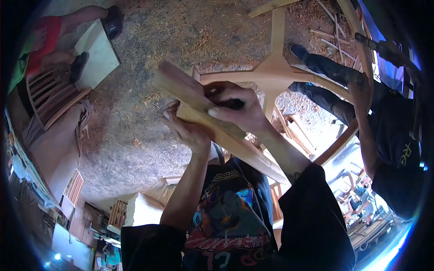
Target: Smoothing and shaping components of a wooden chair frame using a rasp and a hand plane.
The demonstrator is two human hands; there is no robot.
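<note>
- Wooden block [181, 88]: over the long wooden piece's [233, 142] left end; probably stiff, best held by its sides.
- Left hand [192, 132]: clasping that end from below; the piece looks rigid, fairly light.
- Right hand [242, 108]: clamped on the block, above the piece.

Wears a loose black T-shirt [264, 212] with a large multicoloured print [226, 210] on the front: patches of grey, bright blue and orange, plus a broad reddish band below. Bears small rows of pale yellowish lettering above the print, too fine to make out, and bigger, rounded letters in mixed colours beneath. Includes a left sleeve [151, 246] and right sleeve [312, 217], both plain black, wide and short of the wrist. Shows bare forearms [183, 189], bare left hand [194, 135], bare right hand [246, 106].
</note>
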